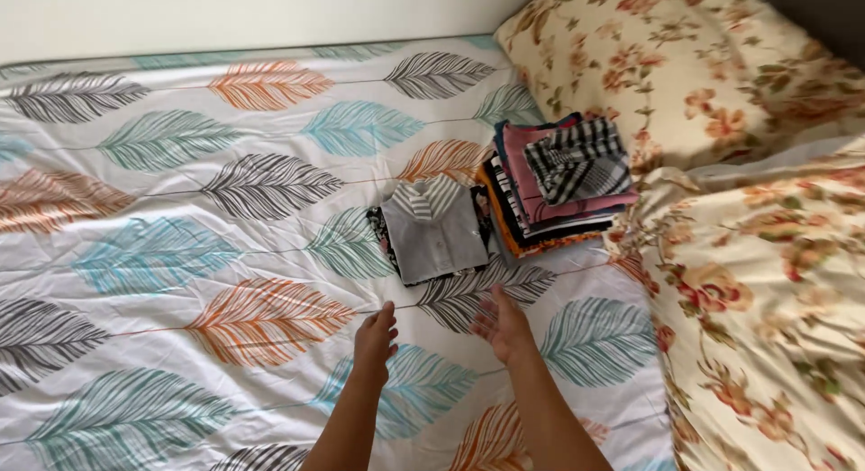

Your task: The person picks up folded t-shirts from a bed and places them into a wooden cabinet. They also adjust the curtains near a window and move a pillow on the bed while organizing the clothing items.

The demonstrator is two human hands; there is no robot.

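Two bare forearms ending in a left hand [376, 338] and a right hand [501, 325], with no sleeves, rings, watch or gloves showing.

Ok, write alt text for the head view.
Two bare hands, left hand and right hand, reach open over a leaf-print bedsheet toward a folded grey shirt. Beside it sits a stack of folded clothes, next to floral pillows.
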